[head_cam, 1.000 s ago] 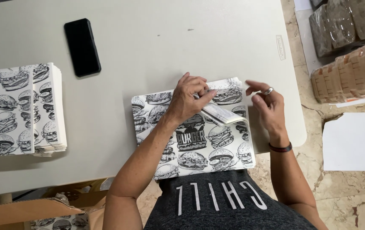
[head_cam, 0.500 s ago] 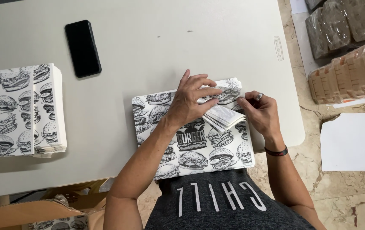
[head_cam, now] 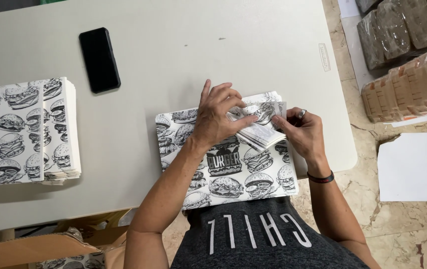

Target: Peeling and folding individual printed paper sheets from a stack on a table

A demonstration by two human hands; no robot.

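Left hand [head_cam: 221, 117] pins the printed bag [head_cam: 228, 167] on the counter [head_cam: 183, 60] while right hand [head_cam: 304, 133] pinches its folded corner flap [head_cam: 259, 130]; crease should stay square, pressure firm.

On the pale surface [head_cam: 173, 65] lies a stack of paper bags [head_cam: 233, 174] printed with black-and-white burgers. The left hand [head_cam: 218, 117] presses down on its upper part, fingers spread, while the right hand [head_cam: 303, 132] pinches the folded flap [head_cam: 263, 130] at the stack's top right corner. A second stack [head_cam: 24, 132] sits well apart to the left, with a black phone [head_cam: 99, 60] beyond it.
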